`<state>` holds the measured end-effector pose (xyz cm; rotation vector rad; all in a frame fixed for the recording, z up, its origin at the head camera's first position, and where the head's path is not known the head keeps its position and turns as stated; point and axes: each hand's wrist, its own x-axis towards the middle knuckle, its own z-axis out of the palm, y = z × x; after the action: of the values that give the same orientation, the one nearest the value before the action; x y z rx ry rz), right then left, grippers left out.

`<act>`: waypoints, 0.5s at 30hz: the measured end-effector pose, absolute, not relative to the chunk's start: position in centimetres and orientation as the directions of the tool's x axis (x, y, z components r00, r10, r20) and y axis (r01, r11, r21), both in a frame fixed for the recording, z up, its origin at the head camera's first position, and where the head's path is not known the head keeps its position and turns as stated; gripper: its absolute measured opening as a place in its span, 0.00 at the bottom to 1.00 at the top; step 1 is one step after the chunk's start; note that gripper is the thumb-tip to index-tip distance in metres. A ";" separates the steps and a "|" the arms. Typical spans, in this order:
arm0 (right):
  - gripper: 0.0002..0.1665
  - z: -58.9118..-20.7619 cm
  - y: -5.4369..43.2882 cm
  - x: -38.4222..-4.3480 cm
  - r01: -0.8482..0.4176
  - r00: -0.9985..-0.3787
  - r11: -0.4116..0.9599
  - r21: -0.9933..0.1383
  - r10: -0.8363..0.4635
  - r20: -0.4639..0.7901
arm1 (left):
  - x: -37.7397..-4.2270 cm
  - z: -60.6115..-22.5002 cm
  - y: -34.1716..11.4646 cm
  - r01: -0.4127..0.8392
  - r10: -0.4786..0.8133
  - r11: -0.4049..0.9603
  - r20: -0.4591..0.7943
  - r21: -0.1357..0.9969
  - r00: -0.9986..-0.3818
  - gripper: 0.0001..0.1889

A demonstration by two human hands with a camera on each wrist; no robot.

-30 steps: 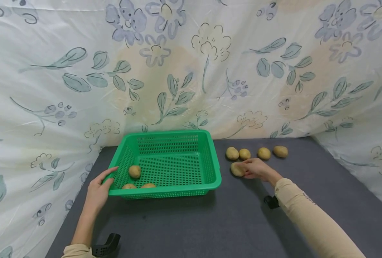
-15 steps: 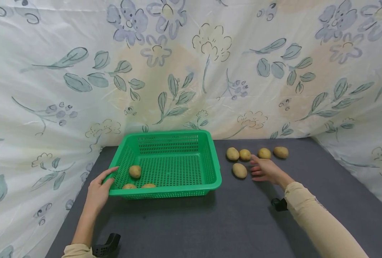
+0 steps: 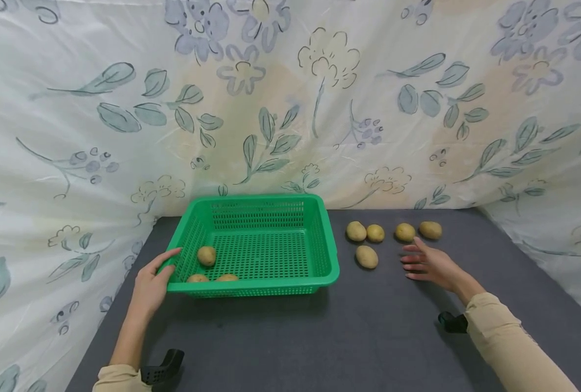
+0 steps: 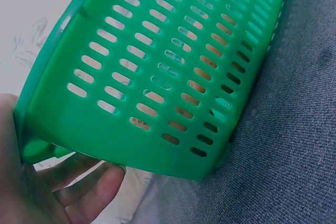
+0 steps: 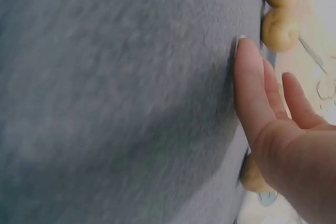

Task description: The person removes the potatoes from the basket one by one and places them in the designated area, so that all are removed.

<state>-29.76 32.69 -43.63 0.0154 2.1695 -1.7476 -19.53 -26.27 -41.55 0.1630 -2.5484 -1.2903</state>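
Note:
At the left end of the green plastic basket (image 3: 258, 286), my left hand (image 3: 149, 286) grips the rim. In the left wrist view, its fingers (image 4: 100, 192) curl beneath that rim. Three potatoes lie inside the basket: one potato (image 3: 206, 256) in plain sight, two partly hidden by the front wall. My right hand (image 3: 434, 265) hovers over the table with fingers spread, holding nothing. A single potato (image 3: 367, 257) lies to its left. Just beyond it are a yellowish potato (image 3: 405, 233) and a browner potato (image 3: 430, 230).
Two more potatoes, a larger potato (image 3: 356, 231) and a smaller potato (image 3: 375, 233), sit side by side right of the basket. Dark grey cloth covers the table (image 3: 290, 343). A floral curtain (image 3: 270, 109) hangs along the back and sides.
My right hand has let go of the front potato and moved right, away from it. That potato stays on the table. The left hand keeps its grip on the basket; the head view shifted slightly.

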 end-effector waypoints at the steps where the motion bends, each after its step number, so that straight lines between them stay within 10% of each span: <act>1: 0.52 -43.5 32.9 -29.6 0.224 -0.939 0.237 -0.945 -0.209 -0.275 | -19.5 -41.5 -26.3 0.029 -0.224 0.595 0.201 0.803 -0.954 0.22; 15: 0.49 -40.4 32.0 -29.0 0.072 -0.940 0.100 -0.992 -0.327 -0.101 | -19.6 -41.6 -26.2 0.032 -0.220 0.592 0.200 0.806 -0.955 0.22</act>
<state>-28.97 32.01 -40.41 -0.2528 2.0863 -1.9110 -19.61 -26.18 -41.56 0.1536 -2.5442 -1.2962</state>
